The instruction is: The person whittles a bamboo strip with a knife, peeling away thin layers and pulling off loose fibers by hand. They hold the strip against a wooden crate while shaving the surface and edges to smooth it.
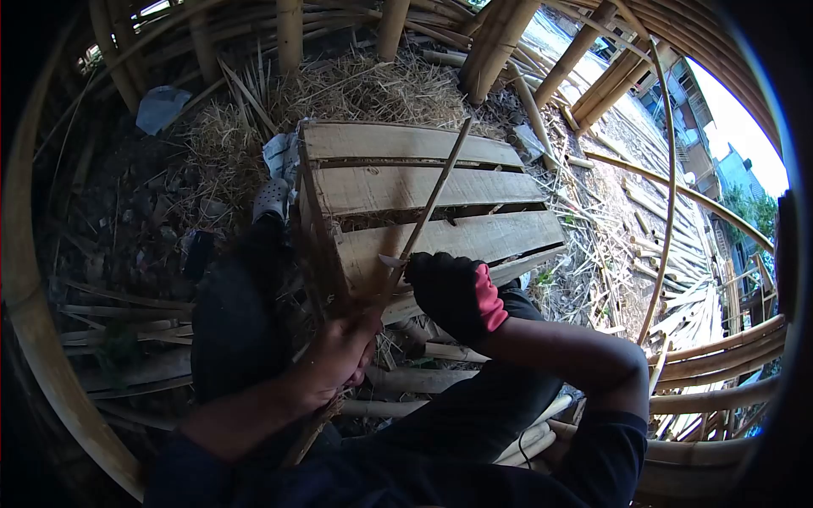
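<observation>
A long, thin bamboo strip (439, 188) slants up and away from me over a wooden slatted crate (440, 186). My bare left hand (340, 351) is closed around its lower part, near the crate's front corner. My right hand (453, 292), in a black glove with a red cuff, is closed on a knife (391, 261). Only the knife's short pale blade shows, lying across the strip a little above my left hand. The handle is hidden inside the glove.
Straw and shavings (364, 89) cover the ground behind the crate. Upright bamboo posts (501, 51) stand at the back. Cut bamboo poles (677, 288) lie to the right, with more bamboo (127, 326) at left. A shoe (271, 200) is beside the crate.
</observation>
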A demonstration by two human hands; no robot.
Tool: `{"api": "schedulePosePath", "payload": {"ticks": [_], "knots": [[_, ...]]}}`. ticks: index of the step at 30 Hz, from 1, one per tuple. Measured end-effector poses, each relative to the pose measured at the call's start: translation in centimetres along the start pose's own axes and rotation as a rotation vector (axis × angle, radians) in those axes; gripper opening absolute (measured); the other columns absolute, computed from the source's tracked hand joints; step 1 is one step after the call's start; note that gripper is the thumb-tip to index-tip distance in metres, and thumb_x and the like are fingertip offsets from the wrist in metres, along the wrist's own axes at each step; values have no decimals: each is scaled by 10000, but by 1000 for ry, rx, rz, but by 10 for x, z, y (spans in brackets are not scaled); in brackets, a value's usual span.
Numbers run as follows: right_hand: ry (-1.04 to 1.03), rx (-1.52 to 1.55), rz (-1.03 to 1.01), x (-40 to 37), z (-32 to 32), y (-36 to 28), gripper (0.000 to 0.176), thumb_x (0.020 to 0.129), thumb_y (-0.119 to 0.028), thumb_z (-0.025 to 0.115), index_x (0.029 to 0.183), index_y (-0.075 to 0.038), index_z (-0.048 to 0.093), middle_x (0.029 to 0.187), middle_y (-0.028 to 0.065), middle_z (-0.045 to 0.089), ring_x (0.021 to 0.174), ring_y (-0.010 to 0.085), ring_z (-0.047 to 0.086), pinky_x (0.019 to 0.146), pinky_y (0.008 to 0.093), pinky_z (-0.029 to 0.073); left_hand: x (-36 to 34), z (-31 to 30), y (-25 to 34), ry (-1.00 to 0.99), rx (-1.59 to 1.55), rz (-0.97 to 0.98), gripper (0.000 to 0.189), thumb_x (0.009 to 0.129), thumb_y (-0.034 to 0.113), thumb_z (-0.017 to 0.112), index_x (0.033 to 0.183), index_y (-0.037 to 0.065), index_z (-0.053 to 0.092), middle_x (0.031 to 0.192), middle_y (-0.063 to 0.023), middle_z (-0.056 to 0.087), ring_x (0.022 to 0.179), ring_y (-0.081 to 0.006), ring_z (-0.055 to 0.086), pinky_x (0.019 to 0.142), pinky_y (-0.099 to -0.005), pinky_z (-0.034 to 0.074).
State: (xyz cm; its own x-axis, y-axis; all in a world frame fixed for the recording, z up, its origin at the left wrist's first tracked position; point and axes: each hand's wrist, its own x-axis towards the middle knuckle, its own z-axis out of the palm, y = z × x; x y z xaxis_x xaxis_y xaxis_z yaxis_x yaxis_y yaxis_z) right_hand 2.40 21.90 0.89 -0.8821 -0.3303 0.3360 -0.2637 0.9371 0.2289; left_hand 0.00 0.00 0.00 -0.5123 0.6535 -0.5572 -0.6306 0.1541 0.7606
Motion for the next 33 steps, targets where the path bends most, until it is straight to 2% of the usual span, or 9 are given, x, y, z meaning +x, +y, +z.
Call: {"api": "schedulePosePath", "payload": {"ticks": [11,14,17,23,24,26,29,31,33], "knots": [[90,206,-74,25,12,0,110,807,-156,610,897,-108,572,693,46,526,634,219,578,455,369,412,-6,-14,3,-19,-72,64,314,1030,392,466,916,99,490,555,45,379,387,-46,357,369,-234,292],[-45,297,5,30,4,-2,111,801,-101,615,910,-86,629,802,101,614,728,290,622,574,411,478,-6,-16,3,-21,-98,101,326,1030,406,467,919,101,491,554,52,371,386,-49,355,375,-234,295],[63,184,-8,38,7,-6,89,841,-182,611,888,-119,569,691,36,524,611,210,572,462,372,416,-9,-20,9,-10,-96,120,326,1035,403,462,919,100,493,551,57,373,387,-50,360,378,-235,299],[132,-199,-66,47,9,-9,115,883,-247,583,887,-134,565,628,18,450,571,183,528,469,368,380,-19,-21,7,-83,-122,108,323,1046,382,440,903,98,495,548,48,398,388,-48,378,377,-234,309],[-223,-344,254,50,31,32,118,896,-248,561,874,-132,570,622,23,454,561,191,524,474,375,379,-24,-16,5,-129,-112,79,325,1046,382,439,898,99,495,548,46,403,388,-46,379,376,-233,311],[-516,-440,516,32,43,97,127,899,-231,538,841,-130,591,618,41,504,560,215,555,486,389,400,-56,9,-9,-302,-21,-54,330,1046,385,438,886,102,495,551,41,412,388,-43,377,374,-229,316],[-300,-363,275,15,23,132,138,864,-179,534,786,-134,638,626,79,644,588,264,662,511,411,466,-42,-16,7,-229,-96,14,327,1042,387,448,882,106,496,553,39,412,387,-45,382,375,-222,328],[-415,-329,290,22,-14,87,91,844,-172,576,839,-114,647,684,88,671,655,271,688,543,432,502,-34,-25,9,-210,-155,41,326,1038,393,456,886,108,496,554,38,410,386,-49,382,376,-220,330],[-298,-271,275,21,-35,70,79,844,-155,582,879,-125,646,682,77,651,641,259,681,536,418,506,-31,-28,13,-196,-152,61,326,1034,398,463,888,109,498,554,38,408,385,-50,377,376,-222,330]]}}
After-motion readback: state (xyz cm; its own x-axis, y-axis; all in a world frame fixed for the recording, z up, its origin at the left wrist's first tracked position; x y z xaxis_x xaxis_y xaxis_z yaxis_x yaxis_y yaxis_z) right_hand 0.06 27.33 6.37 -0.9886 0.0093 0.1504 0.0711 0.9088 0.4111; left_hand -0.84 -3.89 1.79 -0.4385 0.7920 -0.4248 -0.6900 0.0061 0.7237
